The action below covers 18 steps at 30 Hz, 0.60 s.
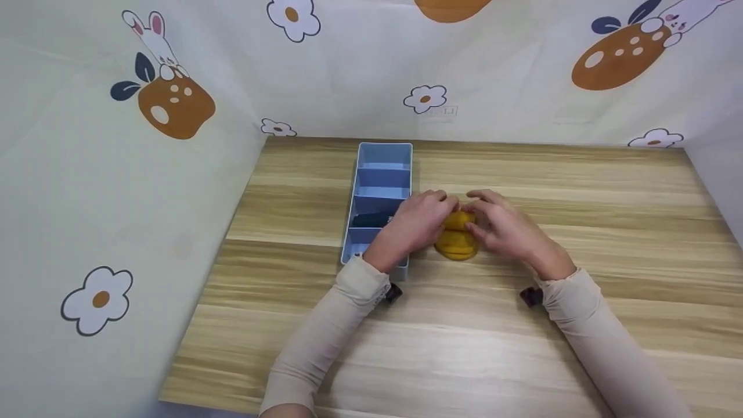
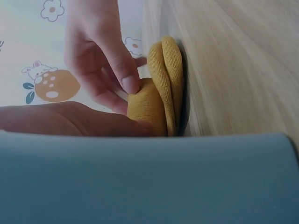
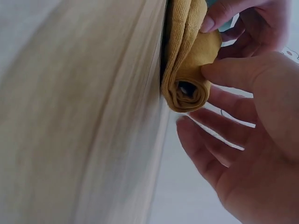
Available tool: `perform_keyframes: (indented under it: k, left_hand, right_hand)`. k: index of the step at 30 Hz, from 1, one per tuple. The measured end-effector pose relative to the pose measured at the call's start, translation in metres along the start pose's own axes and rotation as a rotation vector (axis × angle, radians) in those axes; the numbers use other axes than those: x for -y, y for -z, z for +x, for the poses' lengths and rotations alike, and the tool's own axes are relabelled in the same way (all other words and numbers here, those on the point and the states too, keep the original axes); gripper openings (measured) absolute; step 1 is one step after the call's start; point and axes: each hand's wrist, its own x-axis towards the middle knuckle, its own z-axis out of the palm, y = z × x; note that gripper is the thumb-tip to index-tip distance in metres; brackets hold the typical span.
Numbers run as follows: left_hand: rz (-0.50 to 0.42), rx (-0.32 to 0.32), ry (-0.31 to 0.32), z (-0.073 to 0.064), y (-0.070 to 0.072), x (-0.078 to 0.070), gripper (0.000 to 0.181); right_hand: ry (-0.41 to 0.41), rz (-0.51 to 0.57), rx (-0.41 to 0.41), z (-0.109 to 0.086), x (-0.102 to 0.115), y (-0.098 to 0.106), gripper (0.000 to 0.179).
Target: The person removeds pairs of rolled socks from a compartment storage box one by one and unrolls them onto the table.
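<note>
Pinching the yellow knit roll (image 1: 460,244) with both hands: left hand (image 1: 421,219) and right hand (image 1: 506,229) each have thumb and fingers on it. Roll is on the table (image 1: 615,232), just right of the blue divided box (image 1: 385,155). Dark bundle (image 1: 370,220) sits in the box's second compartment from the near end (white mark, too small to read). Left sleeve (image 1: 325,331) blocks the box's near corner; patterned backdrop (image 1: 348,87) behind box, faint print illegible.
</note>
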Motion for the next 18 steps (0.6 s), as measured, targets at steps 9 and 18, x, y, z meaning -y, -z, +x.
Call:
perform_keyframes:
  k: [9,18]
  left_hand:
    - [-0.004,0.011,0.02,0.0029,0.0018,-0.0015,0.026]
    - [-0.053,0.046,0.036,0.0059,0.0002,0.0003,0.039]
  right_hand:
    - [0.092,-0.012,-0.077,0.0023,-0.003,-0.0019,0.02]
    - [0.059,0.023,-0.03,0.0038,-0.0057,-0.0017,0.027]
